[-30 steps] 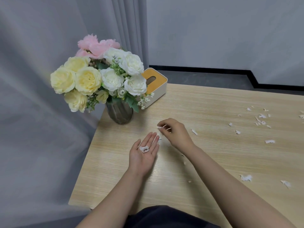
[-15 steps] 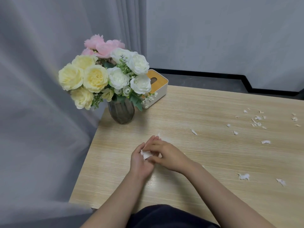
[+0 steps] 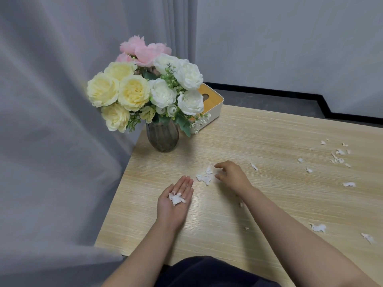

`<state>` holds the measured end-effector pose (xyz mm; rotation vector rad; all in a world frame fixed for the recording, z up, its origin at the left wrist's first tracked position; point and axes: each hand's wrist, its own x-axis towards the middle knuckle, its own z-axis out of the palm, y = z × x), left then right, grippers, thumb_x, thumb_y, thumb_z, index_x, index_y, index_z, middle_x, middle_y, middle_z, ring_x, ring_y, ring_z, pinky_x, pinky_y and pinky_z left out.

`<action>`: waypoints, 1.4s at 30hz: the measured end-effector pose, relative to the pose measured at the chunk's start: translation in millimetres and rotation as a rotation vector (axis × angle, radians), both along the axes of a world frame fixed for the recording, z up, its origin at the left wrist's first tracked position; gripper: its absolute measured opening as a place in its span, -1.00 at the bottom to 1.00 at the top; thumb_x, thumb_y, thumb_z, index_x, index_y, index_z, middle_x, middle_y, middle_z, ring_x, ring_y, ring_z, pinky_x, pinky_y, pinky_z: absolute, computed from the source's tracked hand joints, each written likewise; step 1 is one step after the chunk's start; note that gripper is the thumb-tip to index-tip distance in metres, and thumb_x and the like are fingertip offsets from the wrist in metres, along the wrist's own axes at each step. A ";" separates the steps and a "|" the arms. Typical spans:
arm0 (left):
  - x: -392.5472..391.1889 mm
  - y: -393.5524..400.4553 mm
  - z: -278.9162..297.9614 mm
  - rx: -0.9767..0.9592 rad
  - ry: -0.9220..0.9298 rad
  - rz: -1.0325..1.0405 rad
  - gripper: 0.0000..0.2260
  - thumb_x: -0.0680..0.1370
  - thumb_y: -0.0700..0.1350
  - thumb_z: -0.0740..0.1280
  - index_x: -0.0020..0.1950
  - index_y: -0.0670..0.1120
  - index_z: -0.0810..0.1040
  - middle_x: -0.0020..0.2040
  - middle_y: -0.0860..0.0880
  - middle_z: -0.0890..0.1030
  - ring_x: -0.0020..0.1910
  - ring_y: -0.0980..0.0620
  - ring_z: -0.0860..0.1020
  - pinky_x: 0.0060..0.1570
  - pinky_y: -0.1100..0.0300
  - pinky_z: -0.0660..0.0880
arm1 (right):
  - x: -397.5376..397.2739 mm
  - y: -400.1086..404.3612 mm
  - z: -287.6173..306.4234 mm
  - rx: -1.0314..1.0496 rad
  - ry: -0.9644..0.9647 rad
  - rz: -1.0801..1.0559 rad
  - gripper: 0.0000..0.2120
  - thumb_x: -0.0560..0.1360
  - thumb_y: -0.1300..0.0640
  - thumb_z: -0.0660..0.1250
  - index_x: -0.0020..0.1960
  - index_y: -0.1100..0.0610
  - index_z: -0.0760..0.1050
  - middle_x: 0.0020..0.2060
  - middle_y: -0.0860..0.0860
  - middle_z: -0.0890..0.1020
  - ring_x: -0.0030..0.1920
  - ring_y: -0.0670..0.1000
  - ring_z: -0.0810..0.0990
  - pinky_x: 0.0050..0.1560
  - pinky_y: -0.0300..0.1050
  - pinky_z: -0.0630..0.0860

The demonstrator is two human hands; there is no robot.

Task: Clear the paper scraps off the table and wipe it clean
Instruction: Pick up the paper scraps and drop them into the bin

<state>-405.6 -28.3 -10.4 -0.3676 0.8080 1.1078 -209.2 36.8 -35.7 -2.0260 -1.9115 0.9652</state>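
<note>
My left hand (image 3: 176, 200) lies palm up on the light wooden table (image 3: 269, 204), flat, with a small heap of white paper scraps (image 3: 176, 198) resting on the palm. My right hand (image 3: 232, 176) hovers just right of a loose cluster of scraps (image 3: 205, 176) on the table, fingers curled and apart, holding nothing I can see. More white scraps lie scattered to the right: a thin one (image 3: 254, 166), a group at the far right (image 3: 337, 155), and larger pieces near the front right (image 3: 318, 227).
A glass vase of yellow, white and pink flowers (image 3: 162, 137) stands at the table's back left corner. Behind it sits a white tissue box with an orange top (image 3: 211, 102). Grey curtain hangs along the left. The table's left edge is close to my left hand.
My right hand dropped scraps into my left palm, then moved away up and right to the cluster on the table. The left palm holds more scraps than before.
</note>
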 end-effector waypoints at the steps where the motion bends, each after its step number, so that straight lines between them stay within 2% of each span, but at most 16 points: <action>1: -1.9 -0.7 -0.6 -0.010 0.006 0.005 -0.69 0.61 -0.18 0.08 0.12 -0.35 0.52 0.10 -0.26 0.60 0.18 -0.16 0.52 0.43 0.08 0.23 | -3.3 2.9 -3.4 -0.004 -0.004 0.033 -0.58 0.47 0.14 0.38 0.32 0.11 0.46 0.26 0.07 0.46 0.27 0.06 0.43 0.21 -0.16 0.32; 5: -7.9 -3.9 -3.4 -0.018 0.023 0.004 -0.69 0.61 -0.17 0.08 0.11 -0.35 0.52 0.10 -0.26 0.60 0.19 -0.17 0.52 0.42 0.05 0.24 | -18.2 8.8 -10.7 -0.058 -0.080 0.180 -0.35 0.43 0.06 0.44 0.45 0.08 0.28 0.43 0.05 0.28 0.43 0.08 0.19 0.37 -0.07 0.22; 8: -8.9 -6.7 -5.5 -0.022 0.031 0.004 -0.69 0.61 -0.17 0.09 0.10 -0.36 0.52 0.10 -0.27 0.60 0.20 -0.18 0.52 0.41 0.05 0.26 | -23.5 5.3 -20.3 -0.026 -0.119 0.213 -0.48 0.44 0.12 0.41 0.36 0.13 0.39 0.35 0.06 0.37 0.34 0.10 0.29 0.29 -0.08 0.32; 13: -8.1 -9.8 -7.7 -0.023 0.025 -0.009 -0.68 0.61 -0.17 0.09 0.13 -0.36 0.51 0.13 -0.27 0.59 0.20 -0.18 0.51 0.41 0.03 0.25 | -19.5 -11.1 -29.6 0.107 -0.070 0.161 -0.83 0.49 0.25 0.29 0.06 0.21 0.57 0.03 0.11 0.53 0.08 0.13 0.48 0.00 -0.03 0.45; 15: -6.3 -9.5 -7.8 -0.023 0.028 -0.015 -0.68 0.60 -0.17 0.09 0.13 -0.35 0.51 0.13 -0.26 0.59 0.20 -0.17 0.51 0.42 0.04 0.25 | -16.0 -15.5 -29.5 0.106 -0.064 0.138 -0.86 0.49 0.26 0.27 0.00 0.22 0.58 -0.02 0.11 0.55 0.03 0.13 0.51 -0.05 -0.05 0.44; 20: 4.5 -5.4 -8.1 -0.043 0.030 -0.050 -0.69 0.60 -0.18 0.08 0.10 -0.36 0.52 0.04 -0.27 0.63 0.16 -0.17 0.53 0.41 0.05 0.25 | -6.2 -20.2 -19.0 0.098 -0.059 0.047 -0.84 0.51 0.18 0.25 0.00 0.14 0.59 -0.04 0.05 0.55 0.00 0.07 0.52 -0.09 -0.11 0.39; 26: 17.1 0.2 -5.8 -0.057 0.020 -0.073 -0.69 0.60 -0.19 0.09 0.08 -0.37 0.53 0.06 -0.28 0.62 0.16 -0.15 0.53 0.38 0.17 0.20 | -11.3 -16.0 17.0 0.223 0.105 -0.077 -0.86 0.52 0.09 0.32 0.02 0.11 0.60 -0.09 0.01 0.61 -0.12 -0.04 0.53 -0.01 -0.10 0.45; 29: 21.8 2.5 -6.6 -0.036 -0.012 -0.052 -0.71 0.58 -0.20 0.11 0.00 -0.37 0.54 0.02 -0.27 0.60 0.10 -0.15 0.54 0.29 0.13 0.31 | -28.0 -24.4 37.8 0.244 0.223 0.021 -0.85 0.52 0.10 0.34 0.04 0.14 0.60 -0.08 0.01 0.64 -0.11 -0.06 0.54 0.02 -0.14 0.46; 31: 24.5 3.5 -6.1 -0.001 -0.047 -0.017 -0.73 0.55 -0.22 0.13 -0.24 -0.31 0.52 -0.18 -0.23 0.56 -0.15 -0.11 0.59 0.04 0.13 0.49 | -41.8 -32.9 48.0 0.223 0.262 0.136 -0.85 0.52 0.10 0.33 0.02 0.14 0.59 -0.09 0.00 0.64 -0.09 -0.06 0.54 0.00 -0.17 0.45; 32: 25.4 4.2 -7.1 -0.003 -0.040 -0.010 -0.71 0.57 -0.23 0.12 -0.28 -0.29 0.50 -0.27 -0.20 0.56 -0.27 -0.08 0.60 -0.12 0.14 0.57 | -48.2 -37.1 50.2 0.201 0.265 0.187 -0.86 0.52 0.09 0.33 0.01 0.13 0.58 -0.09 -0.01 0.64 -0.09 -0.06 0.55 -0.02 -0.17 0.44; 33: 25.6 5.0 -8.7 -0.012 -0.022 -0.014 -0.72 0.58 -0.24 0.09 -0.21 -0.29 0.51 -0.29 -0.19 0.59 -0.32 -0.06 0.63 -0.21 0.17 0.60 | -53.7 -41.1 50.2 0.171 0.264 0.227 -0.86 0.51 0.09 0.33 0.02 0.12 0.57 -0.09 -0.01 0.64 -0.08 -0.05 0.55 -0.03 -0.16 0.44; 34: 25.2 5.0 -9.9 -0.013 0.004 -0.028 -0.74 0.59 -0.23 0.09 -0.09 -0.30 0.52 -0.22 -0.20 0.63 -0.27 -0.05 0.65 -0.17 0.18 0.61 | -58.6 -45.3 48.7 0.135 0.255 0.263 -0.86 0.50 0.09 0.33 0.03 0.10 0.55 -0.08 0.00 0.64 -0.07 -0.04 0.56 -0.03 -0.14 0.45; 36: 24.1 4.5 -13.1 -0.001 0.027 -0.070 -0.73 0.58 -0.23 0.10 0.12 -0.31 0.52 0.02 -0.21 0.63 -0.02 -0.07 0.64 0.11 0.14 0.53 | -66.8 -52.9 41.8 0.090 0.210 0.341 -0.85 0.49 0.12 0.33 0.05 0.10 0.54 -0.05 0.04 0.61 -0.04 0.03 0.55 -0.01 -0.06 0.47; 38: 22.4 2.9 -13.7 -0.017 0.034 -0.094 -0.69 0.56 -0.23 0.09 0.17 -0.31 0.52 0.12 -0.21 0.59 0.10 -0.08 0.58 0.18 0.13 0.49 | -71.1 -57.1 36.5 0.077 0.182 0.389 -0.85 0.49 0.13 0.33 0.05 0.13 0.54 -0.03 0.06 0.59 -0.02 0.05 0.54 0.00 -0.02 0.47; 40: 19.7 0.2 -13.6 -0.021 0.051 -0.082 -0.70 0.55 -0.25 0.08 0.12 -0.32 0.53 0.06 -0.21 0.62 0.01 -0.06 0.62 0.03 0.19 0.57 | -71.4 -56.2 33.2 0.063 0.223 0.409 -0.83 0.48 0.13 0.36 0.06 0.13 0.56 -0.01 0.06 0.58 0.00 0.01 0.53 0.03 -0.07 0.46; 42: 16.8 -1.4 -11.5 -0.043 0.055 -0.049 -0.74 0.57 -0.26 0.08 -0.02 -0.33 0.54 -0.17 -0.21 0.65 -0.25 -0.03 0.66 -0.28 0.26 0.60 | -68.6 -53.1 32.1 0.058 0.270 0.420 -0.81 0.45 0.13 0.39 0.05 0.11 0.57 -0.01 0.02 0.59 0.00 -0.04 0.54 0.05 -0.13 0.46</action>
